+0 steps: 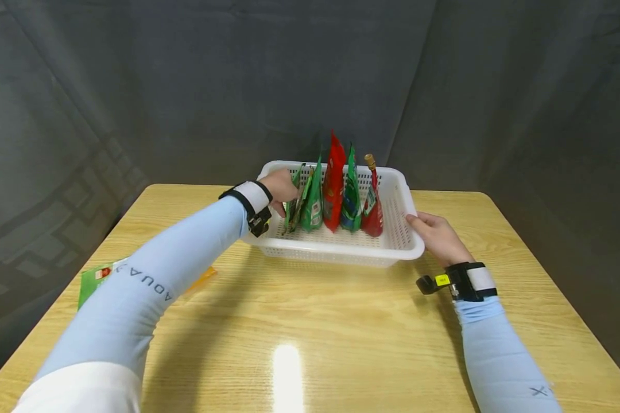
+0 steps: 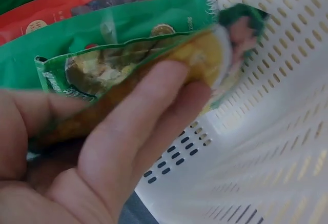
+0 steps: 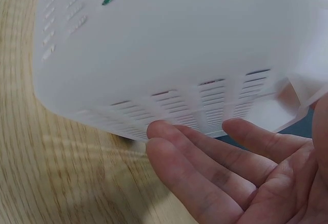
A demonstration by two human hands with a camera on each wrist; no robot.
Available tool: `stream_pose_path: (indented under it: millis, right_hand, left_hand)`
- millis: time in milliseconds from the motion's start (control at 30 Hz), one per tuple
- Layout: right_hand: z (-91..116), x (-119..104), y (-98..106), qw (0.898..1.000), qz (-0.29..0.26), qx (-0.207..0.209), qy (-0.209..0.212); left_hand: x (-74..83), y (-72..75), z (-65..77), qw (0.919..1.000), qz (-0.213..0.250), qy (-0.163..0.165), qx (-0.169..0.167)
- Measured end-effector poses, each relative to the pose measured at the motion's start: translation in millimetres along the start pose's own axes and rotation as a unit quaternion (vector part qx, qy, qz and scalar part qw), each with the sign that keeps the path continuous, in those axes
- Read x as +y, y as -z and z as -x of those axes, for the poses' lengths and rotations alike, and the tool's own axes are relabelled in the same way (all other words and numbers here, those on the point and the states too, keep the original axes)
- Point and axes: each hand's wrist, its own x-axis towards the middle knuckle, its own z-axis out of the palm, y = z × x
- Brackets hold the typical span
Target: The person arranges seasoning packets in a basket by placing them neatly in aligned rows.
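Observation:
A white perforated plastic basket (image 1: pixel 336 250) stands towards the back of the table with several bags upright in a row inside it. At its left end, my left hand (image 1: pixel 281 186) grips a thin green packet with a yellow food picture (image 2: pixel 207 55). Beside that packet stand another green picture packet (image 2: pixel 84 73) and a larger green bag (image 1: pixel 312 206). Further right come a tall red bag (image 1: pixel 334 183), a dark green bag (image 1: pixel 351 198) and a red pouch with a gold top (image 1: pixel 373 215). My right hand (image 1: pixel 439 235) holds the basket's right rim, thumb at the edge, other fingers outside below it.
On the table's left side lie a green packet (image 1: pixel 90 287) and an orange item (image 1: pixel 202 279), both partly hidden under my left arm. The wooden table (image 1: pixel 361 332) reaches back to a dark grey curtain (image 1: pixel 289 74).

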Motion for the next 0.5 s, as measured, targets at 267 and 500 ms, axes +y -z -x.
stream_pose_path:
  millis: [267, 500]
  right_hand:
    - [2.2, 0.2, -0.4, 1.0, -0.001, -0.001, 0.009]
    - [1.5, 0.3, -0.3, 1.0, -0.004, -0.001, 0.001]
  left_hand:
    - [2.8, -0.1, 2.6, 0.998, -0.059, 0.001, 0.021]
    - [3.0, 1.7, 4.9, 0.9984, 0.01, 0.002, -0.055]
